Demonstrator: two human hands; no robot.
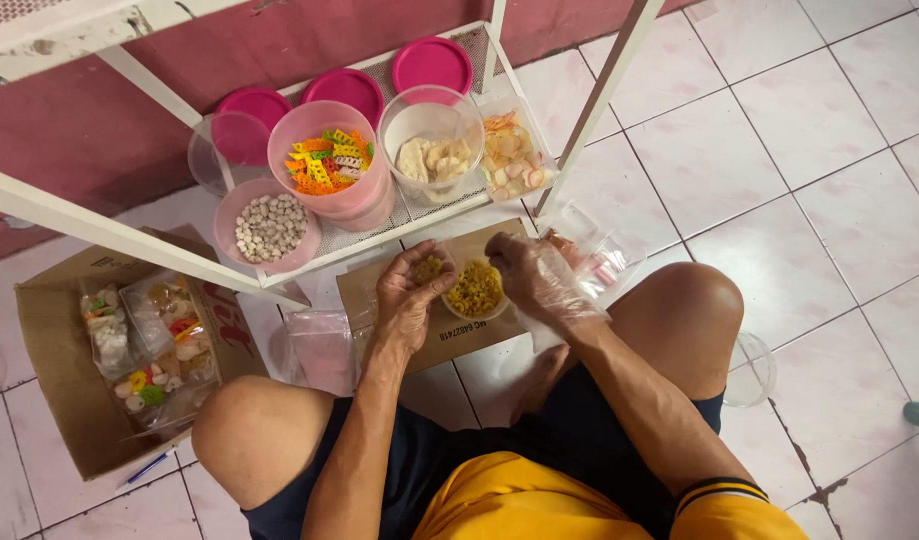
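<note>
Centrally, item one: a small clear tub of yellow crackers (475, 290), standing on a flattened cardboard sheet (449, 325) on the tiled floor (829, 200), between the person's knees and just in front of the white wire shelf (419, 215).

Left hand (407, 298): bare, cupped at the tub's left rim, fingers curled round a small heap of the same yellow pieces.

Right hand (539, 280): inside a thin clear plastic glove, fingers bent over the tub's right rim; whether it pinches anything cannot be told.

Handling note, as a judgement: the pieces look light and brittle, so the cupped hand is best tipped low over the tub mouth, the other hand steadying the rim so nothing scatters on the cardboard.

On the shelf, from its front left corner rearward and rightward: a pink tub of pale round pellets (269, 228); a pink tub of mixed orange, green and white shapes (327, 160); a clear tub of cream-coloured crackers (432, 155); at the right edge, a clear bag of pink-and-white pieces (514, 155). Three pink lids (431, 62) lie along the back edge, with an empty clear tub (214, 150) at the left.

On the floor: an open cardboard box (69, 390) of bagged assorted crackers to the left, a blue pen (144, 467) beside it, loose clear bags (319, 345) by the left knee, and an empty clear container (751, 370) beyond the right knee.
</note>
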